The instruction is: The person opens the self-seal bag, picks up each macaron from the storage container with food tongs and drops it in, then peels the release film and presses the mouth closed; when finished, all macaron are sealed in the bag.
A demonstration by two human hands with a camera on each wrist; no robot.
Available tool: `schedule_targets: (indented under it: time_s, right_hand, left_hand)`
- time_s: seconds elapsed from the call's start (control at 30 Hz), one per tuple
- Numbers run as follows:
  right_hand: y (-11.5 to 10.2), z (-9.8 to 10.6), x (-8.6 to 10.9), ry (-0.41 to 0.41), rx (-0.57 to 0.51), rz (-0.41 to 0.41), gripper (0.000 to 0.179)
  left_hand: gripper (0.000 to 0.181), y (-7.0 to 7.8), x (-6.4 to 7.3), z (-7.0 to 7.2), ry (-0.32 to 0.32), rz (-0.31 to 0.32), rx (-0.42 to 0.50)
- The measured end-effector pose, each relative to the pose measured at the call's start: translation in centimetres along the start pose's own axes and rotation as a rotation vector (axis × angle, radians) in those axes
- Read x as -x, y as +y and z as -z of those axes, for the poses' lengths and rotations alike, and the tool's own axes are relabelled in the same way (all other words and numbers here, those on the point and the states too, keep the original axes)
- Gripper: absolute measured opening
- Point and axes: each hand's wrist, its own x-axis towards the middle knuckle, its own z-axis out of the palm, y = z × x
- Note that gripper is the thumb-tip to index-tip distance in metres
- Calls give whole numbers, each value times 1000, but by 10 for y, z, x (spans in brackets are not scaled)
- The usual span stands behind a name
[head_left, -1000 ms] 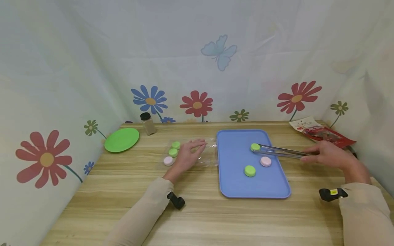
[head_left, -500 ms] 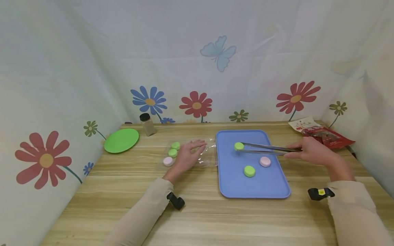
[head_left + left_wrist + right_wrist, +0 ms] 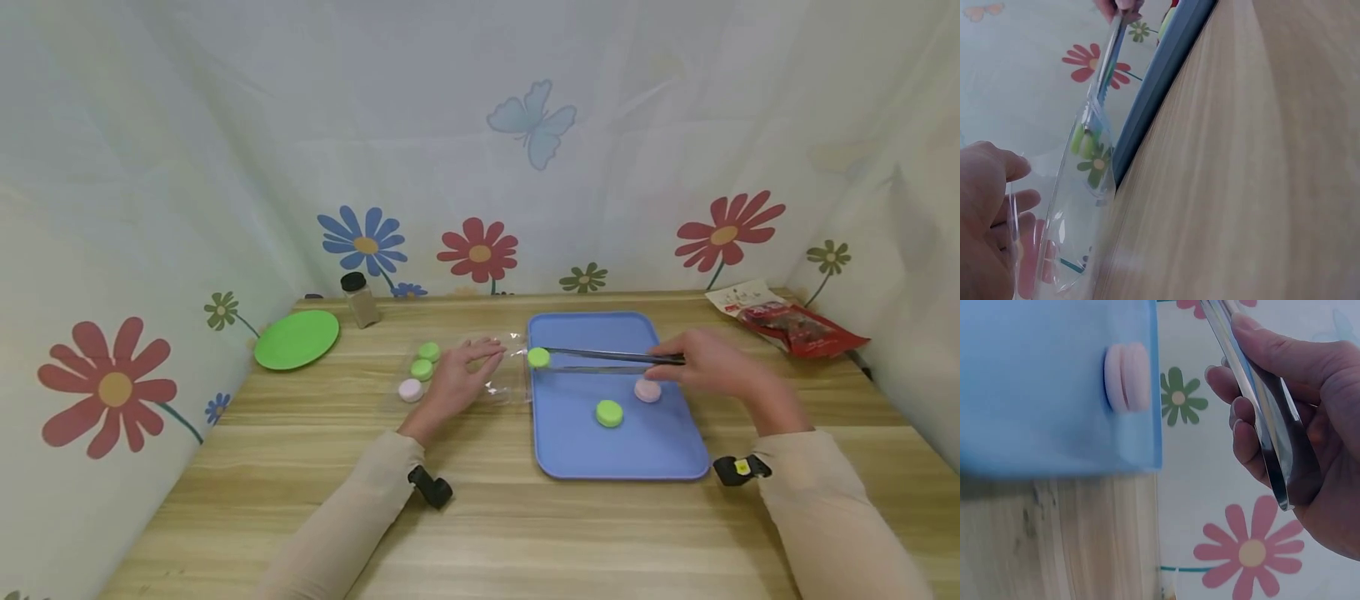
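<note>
My right hand (image 3: 708,367) grips metal tongs (image 3: 600,358), also seen in the right wrist view as steel tongs (image 3: 1260,400) between thumb and fingers. A green macaron (image 3: 538,357) is held in their tips, over the left edge of the blue tray (image 3: 622,454). Another green macaron (image 3: 609,413) and a pink macaron (image 3: 647,390) lie on that tray. With fingers mostly straight, my left hand (image 3: 457,379) rests at the clear plastic macaron tray (image 3: 512,375). Two green macarons (image 3: 422,370) and a pale pink macaron (image 3: 410,390) sit in the plastic tray's left part.
At the back left are a green plate (image 3: 297,340) and a shaker jar (image 3: 362,302) with a black lid. A red and white food bag (image 3: 787,321) lies at the back right. A flowered curtain (image 3: 420,150) hangs behind the wooden table (image 3: 495,533).
My right hand has moved left, carrying the green macaron in the tongs across the blue tray to its left edge. The left hand has stayed in place.
</note>
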Motion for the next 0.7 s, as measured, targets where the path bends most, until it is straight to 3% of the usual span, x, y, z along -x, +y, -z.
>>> schedule_targets:
  time_s: [0.13,0.33,0.5,0.6,0.7]
  right_hand:
    - [-7,-6,-12,-11,11,42,40]
    - [-21,-17,-33,-32,-4,19,42]
    - [-32,-24,-51,-28,-41,113,39]
    - [-34,-24,-55,-13,-48,155,37]
    - [-33,-22,-54,-24,-40,139,37]
  left_hand:
    - [23,2,-1,1,2,-15,-5]
    - [22,2,-1,2,3,-26,0]
    - [21,1,0,2,7,-32,1]
    - [22,0,-1,3,9,-24,-9]
    - [24,0,-2,5,13,-5,-34]
